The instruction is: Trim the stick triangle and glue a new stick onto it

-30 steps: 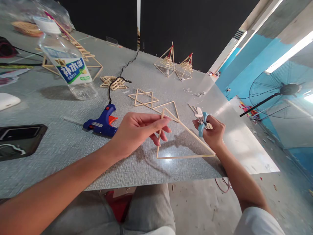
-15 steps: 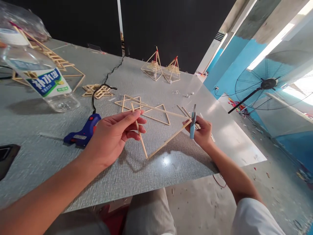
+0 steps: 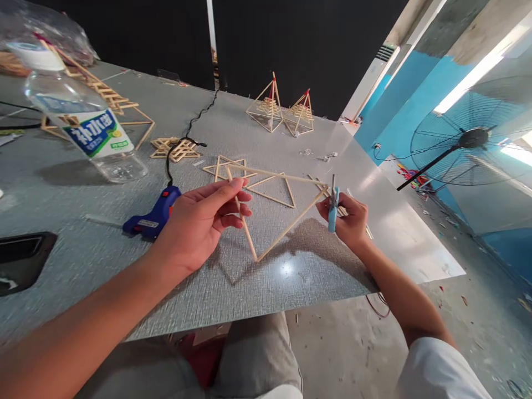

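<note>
Pinched between thumb and fingers of my left hand (image 3: 203, 221) is one side of a wooden stick triangle (image 3: 291, 224), raised above the table. My right hand (image 3: 349, 219) is closed around small pliers or cutters (image 3: 333, 209) with light-blue handles. Their metal end points up beside the triangle's right corner; whether they touch it I cannot tell. Under the triangle lie flat stick frames (image 3: 272, 197), one shaped like a star. A blue glue gun (image 3: 152, 216) rests left of my left hand, partly hidden by it. Several loose sticks (image 3: 316, 183) lie behind my right hand.
A clear plastic bottle (image 3: 95, 133) stands at left, near a black phone (image 3: 25, 263). Behind are a stacked stick star (image 3: 177, 149), a large stick frame (image 3: 143, 119) and two stick pyramids (image 3: 271, 108). A black cable (image 3: 195, 119) crosses the table (image 3: 199, 305). A fan (image 3: 474, 137) stands right.
The view has shifted a little, so everything sits slightly further right. The pliers' end has come away slightly from the triangle's right corner. Both hands keep their hold.
</note>
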`<action>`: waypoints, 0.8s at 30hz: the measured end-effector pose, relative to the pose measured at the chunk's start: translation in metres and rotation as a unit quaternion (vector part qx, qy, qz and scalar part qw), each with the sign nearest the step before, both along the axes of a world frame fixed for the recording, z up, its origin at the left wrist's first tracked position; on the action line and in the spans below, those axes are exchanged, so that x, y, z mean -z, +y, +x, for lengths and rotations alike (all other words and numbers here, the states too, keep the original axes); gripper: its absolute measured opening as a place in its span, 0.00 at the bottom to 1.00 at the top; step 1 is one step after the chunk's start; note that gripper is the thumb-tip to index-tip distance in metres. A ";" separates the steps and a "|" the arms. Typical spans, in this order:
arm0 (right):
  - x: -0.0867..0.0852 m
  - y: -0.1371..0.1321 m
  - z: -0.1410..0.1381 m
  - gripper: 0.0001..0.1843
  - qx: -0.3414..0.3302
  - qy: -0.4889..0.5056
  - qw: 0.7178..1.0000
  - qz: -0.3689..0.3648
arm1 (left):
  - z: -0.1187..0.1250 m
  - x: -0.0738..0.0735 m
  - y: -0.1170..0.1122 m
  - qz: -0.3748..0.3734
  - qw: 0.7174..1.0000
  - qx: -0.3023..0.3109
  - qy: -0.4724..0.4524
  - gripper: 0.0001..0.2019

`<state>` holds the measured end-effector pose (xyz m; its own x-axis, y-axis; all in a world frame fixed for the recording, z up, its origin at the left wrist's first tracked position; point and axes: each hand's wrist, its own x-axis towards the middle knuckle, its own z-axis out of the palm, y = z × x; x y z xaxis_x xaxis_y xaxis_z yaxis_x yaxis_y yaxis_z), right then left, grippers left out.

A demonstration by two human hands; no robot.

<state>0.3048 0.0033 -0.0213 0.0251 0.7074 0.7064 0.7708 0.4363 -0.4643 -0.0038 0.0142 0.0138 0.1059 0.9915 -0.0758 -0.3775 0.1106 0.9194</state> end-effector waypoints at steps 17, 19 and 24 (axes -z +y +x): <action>0.000 -0.001 0.001 0.15 -0.014 -0.029 0.999 -0.006 | 0.000 -0.002 0.001 0.004 1.000 0.010 0.019 0.18; -0.001 -0.001 0.002 0.14 -0.026 -0.048 0.998 -0.004 | 0.000 -0.001 0.001 0.005 1.000 0.011 0.014 0.18; -0.003 0.001 0.010 0.08 -0.100 -0.136 0.986 -0.006 | 0.000 0.002 0.002 0.013 1.000 0.006 -0.007 0.18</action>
